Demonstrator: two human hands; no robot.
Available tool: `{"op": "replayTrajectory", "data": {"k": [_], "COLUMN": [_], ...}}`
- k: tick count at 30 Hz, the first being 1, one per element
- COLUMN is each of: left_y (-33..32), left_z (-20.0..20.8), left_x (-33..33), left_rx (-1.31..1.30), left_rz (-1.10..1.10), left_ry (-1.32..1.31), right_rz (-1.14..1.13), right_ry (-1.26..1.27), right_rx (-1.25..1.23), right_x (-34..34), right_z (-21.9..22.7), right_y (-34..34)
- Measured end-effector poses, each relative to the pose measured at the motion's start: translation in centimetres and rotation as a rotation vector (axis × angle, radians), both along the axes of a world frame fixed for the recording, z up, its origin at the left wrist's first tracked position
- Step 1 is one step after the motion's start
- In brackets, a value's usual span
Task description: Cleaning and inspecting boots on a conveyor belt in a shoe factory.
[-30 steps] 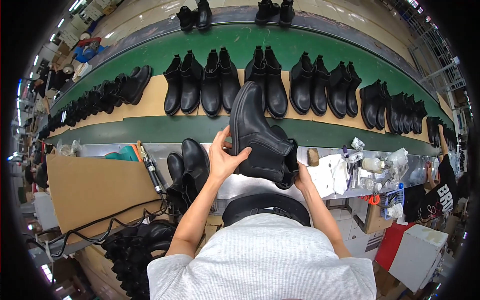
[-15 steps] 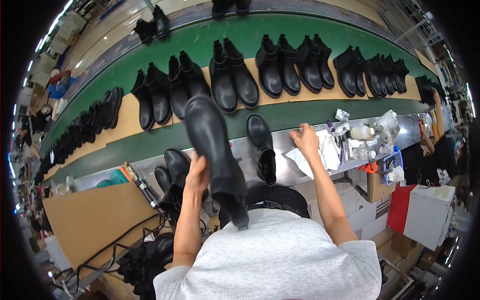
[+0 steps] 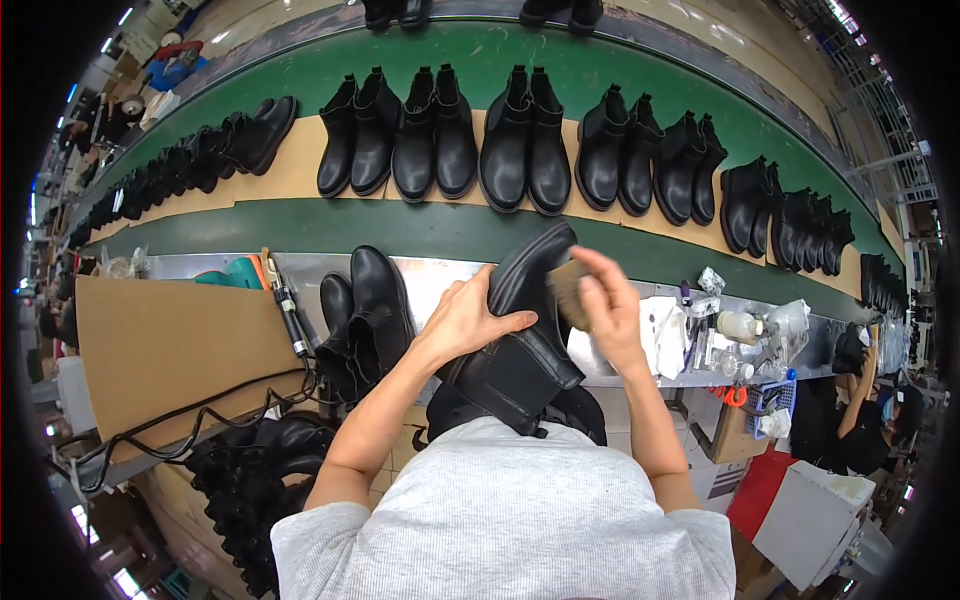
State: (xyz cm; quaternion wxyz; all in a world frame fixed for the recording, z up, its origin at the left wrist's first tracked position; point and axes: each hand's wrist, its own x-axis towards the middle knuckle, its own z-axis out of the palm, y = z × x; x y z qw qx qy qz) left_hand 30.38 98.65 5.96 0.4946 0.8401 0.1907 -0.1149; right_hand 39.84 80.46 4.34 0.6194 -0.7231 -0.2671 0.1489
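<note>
A black ankle boot (image 3: 545,345) is tilted in front of my body, its toe pointing up and away from me. My left hand (image 3: 466,318) grips it around the instep, thumb across the front. My right hand (image 3: 612,305) is closed on a brown block (image 3: 570,295), held against or just beside the boot's toe; motion blur hides whether it is a brush or a sponge. Left of the boot, a black boot (image 3: 378,290) stands beside another dark boot (image 3: 337,305) on the metal edge of the bench.
Rows of black boots (image 3: 525,150) stand on cardboard strips over the green bench (image 3: 430,215). White cloth (image 3: 662,335), bottles (image 3: 740,326) and a blue basket (image 3: 775,405) are at the right. Cardboard (image 3: 185,350), a pen-like tool (image 3: 287,305) and black cables lie left. Another person works far right.
My right hand, earlier open near the white cloth, now holds a brown block at the boot. The boot in my left hand is lower and tilted right. The view has shifted.
</note>
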Motion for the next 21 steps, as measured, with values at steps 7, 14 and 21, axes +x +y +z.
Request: {"op": "replayTrajectory", "data": {"k": [7,14,21], "left_y": [-0.2,-0.7,-0.9], "left_z": [-2.9,-3.5,-4.3], "left_x": [0.3,-0.7,-1.1], "left_rx": [0.045,0.018,-0.018], "left_rz": [-0.096,-0.025,-0.009], "left_ry": [0.011,0.039,0.03], "right_rz": [0.168,0.075,0.145], "right_ry": [-0.791,-0.62,-0.645], "right_rx": [-0.145,-0.014,-0.034], "right_x": [1.0,-0.1,-0.4], "right_z": [-0.9,-3.5,-3.2], "right_y": [5.9,3.2,3.0]}}
